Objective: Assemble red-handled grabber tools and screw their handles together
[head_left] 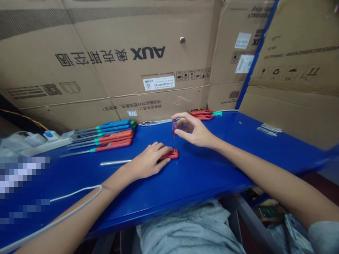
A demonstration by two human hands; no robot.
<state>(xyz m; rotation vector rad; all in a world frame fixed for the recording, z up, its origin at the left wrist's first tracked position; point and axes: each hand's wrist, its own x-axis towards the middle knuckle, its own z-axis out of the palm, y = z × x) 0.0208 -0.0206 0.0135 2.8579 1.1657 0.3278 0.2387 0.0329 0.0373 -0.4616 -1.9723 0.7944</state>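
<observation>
My left hand [150, 160] is closed over a red-handled long-neck lighter [173, 154] and holds it flat on the blue table. Its metal tube [113, 163] sticks out to the left, while my palm and fingers hide most of the handle. Between the fingertips of my right hand [194, 130] is a small screwdriver [174, 127] with a translucent reddish-purple handle. The screwdriver stands upright, its thin shaft meeting the right end of the lighter's handle.
Several blue and red lighters [113, 135] lie in a row at the back left, near a power strip [50, 143] with plugs. More red handles [202, 114] rest behind my right hand. Cardboard [106, 42] walls the back. A white cable [79, 208] crosses my left forearm. Small clear strips [268, 129] lie right.
</observation>
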